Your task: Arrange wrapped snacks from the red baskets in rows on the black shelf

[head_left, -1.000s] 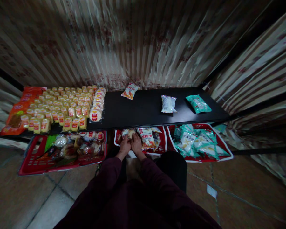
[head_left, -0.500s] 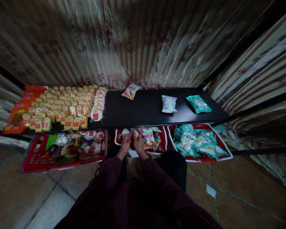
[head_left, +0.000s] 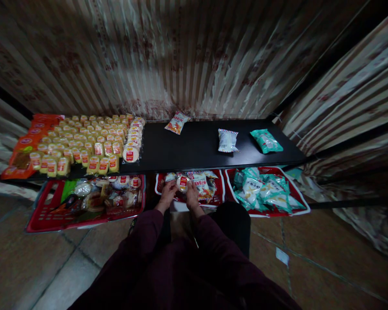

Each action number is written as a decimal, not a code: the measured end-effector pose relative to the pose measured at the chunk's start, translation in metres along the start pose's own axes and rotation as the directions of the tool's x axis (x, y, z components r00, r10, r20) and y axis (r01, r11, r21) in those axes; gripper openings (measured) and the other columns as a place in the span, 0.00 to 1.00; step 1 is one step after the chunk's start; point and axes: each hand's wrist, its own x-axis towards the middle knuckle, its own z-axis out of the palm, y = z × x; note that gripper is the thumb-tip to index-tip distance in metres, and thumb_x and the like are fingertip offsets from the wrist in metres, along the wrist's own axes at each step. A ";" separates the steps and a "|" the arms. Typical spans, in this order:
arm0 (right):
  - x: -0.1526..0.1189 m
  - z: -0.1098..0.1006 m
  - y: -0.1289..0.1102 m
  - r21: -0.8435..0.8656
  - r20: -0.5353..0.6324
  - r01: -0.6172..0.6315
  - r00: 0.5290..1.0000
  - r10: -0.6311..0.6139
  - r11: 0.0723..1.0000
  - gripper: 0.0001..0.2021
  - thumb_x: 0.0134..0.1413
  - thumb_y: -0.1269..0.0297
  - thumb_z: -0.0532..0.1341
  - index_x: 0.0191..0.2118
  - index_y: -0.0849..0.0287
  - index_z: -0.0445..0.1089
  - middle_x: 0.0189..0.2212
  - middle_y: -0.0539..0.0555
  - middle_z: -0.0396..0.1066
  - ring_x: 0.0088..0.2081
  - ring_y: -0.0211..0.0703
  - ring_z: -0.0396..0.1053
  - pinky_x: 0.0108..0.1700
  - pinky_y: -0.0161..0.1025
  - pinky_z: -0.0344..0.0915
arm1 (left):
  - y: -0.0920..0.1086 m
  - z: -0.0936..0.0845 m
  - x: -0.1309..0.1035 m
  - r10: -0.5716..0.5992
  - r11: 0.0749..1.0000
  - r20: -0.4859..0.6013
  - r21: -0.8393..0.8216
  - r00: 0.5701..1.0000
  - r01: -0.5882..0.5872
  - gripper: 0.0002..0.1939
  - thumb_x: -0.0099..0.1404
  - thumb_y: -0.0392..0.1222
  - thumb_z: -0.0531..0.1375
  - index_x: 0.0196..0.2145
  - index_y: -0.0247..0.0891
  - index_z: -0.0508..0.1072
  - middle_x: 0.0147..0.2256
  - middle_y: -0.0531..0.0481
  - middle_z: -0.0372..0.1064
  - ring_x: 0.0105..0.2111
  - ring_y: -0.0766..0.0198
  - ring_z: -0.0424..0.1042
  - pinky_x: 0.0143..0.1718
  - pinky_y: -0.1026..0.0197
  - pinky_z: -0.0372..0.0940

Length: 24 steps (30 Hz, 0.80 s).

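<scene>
Between my two hands is a round, pale packaged cake [head_left: 182, 184] with a red label, its face turned up. My left hand [head_left: 168, 193] pinches its left edge, and my right hand [head_left: 192, 196] grips its right edge. Both hands are over the middle red basket [head_left: 222, 185], which contains white and orange snack bags [head_left: 204, 186]. Similar round cakes [head_left: 131, 153] stand in a row on the black shelf, beside many small yellow wrapped cakes [head_left: 93, 165].
On the black shelf [head_left: 187, 148] lie an orange-white snack bag [head_left: 177, 123], a white bag [head_left: 227, 141], a green bag [head_left: 266, 141] and orange packages [head_left: 25, 142]. The left basket [head_left: 39, 215] holds mixed snacks; the right basket [head_left: 305, 209] holds green-white bags [head_left: 254, 189].
My hands have lifted the round cake slightly, and its red-labelled face now shows clearly. My fingers have shifted to its two edges. The view has moved a little.
</scene>
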 end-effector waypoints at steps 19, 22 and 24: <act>-0.015 0.013 0.003 0.379 0.061 -0.337 0.938 0.340 0.862 0.11 0.39 0.67 0.63 0.30 0.56 0.60 0.23 0.46 0.70 0.25 0.37 0.71 0.25 0.32 0.68 | 0.016 -0.012 -0.006 -0.084 0.962 -0.053 -0.263 0.995 0.068 0.26 0.53 0.32 0.63 0.51 0.35 0.66 0.41 0.45 0.72 0.32 0.70 0.70 0.36 0.66 0.65; -0.016 0.014 0.001 0.406 0.077 -0.361 0.929 0.362 0.840 0.06 0.41 0.69 0.61 0.29 0.57 0.63 0.22 0.48 0.70 0.26 0.37 0.71 0.25 0.32 0.69 | 0.014 -0.010 -0.008 -0.063 0.982 0.003 -0.178 0.998 0.062 0.27 0.52 0.33 0.63 0.51 0.35 0.67 0.40 0.45 0.73 0.30 0.69 0.70 0.31 0.67 0.64; -0.018 0.013 0.000 0.415 0.078 -0.377 0.922 0.380 0.828 0.05 0.42 0.70 0.60 0.29 0.57 0.64 0.23 0.49 0.71 0.26 0.37 0.72 0.26 0.31 0.69 | 0.014 -0.009 -0.008 -0.053 0.980 0.024 -0.188 0.998 0.057 0.26 0.51 0.32 0.63 0.50 0.35 0.68 0.38 0.46 0.73 0.28 0.70 0.69 0.27 0.68 0.62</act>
